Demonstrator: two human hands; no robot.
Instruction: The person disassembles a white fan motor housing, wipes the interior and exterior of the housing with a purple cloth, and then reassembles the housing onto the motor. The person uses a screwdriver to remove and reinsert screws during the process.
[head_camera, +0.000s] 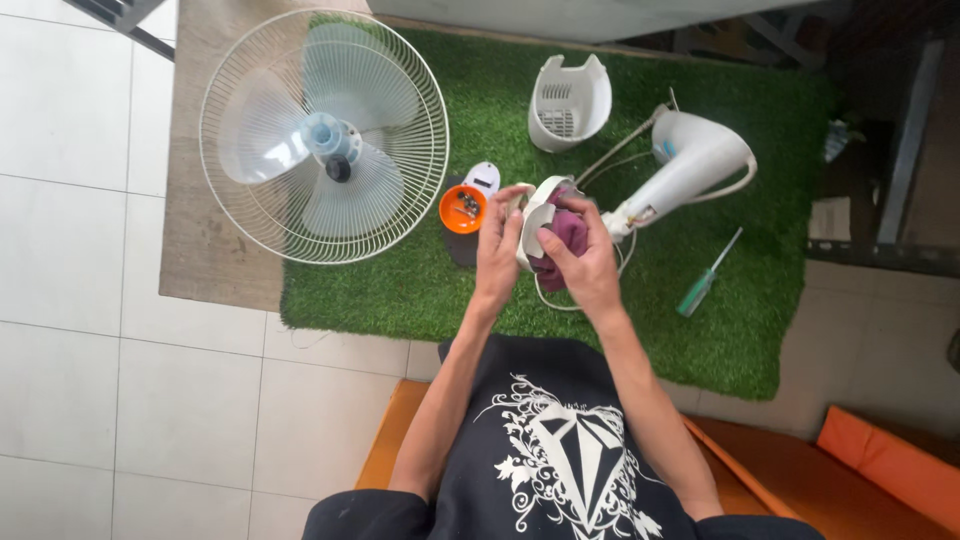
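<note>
While both hands pinch one white housing (536, 215) and purple cloth (566, 232) at frame centre, left hand (497, 250) and right hand (588, 262), one orange bowl (462, 209) left of them holds small screws; one screwdriver (708, 274) lies right.

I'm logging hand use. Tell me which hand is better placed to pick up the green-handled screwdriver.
Right, probably. The green-handled screwdriver lies on the grass mat to the right of both hands, nearer the right hand. The left hand grips the white fan housing on the far side.
</note>
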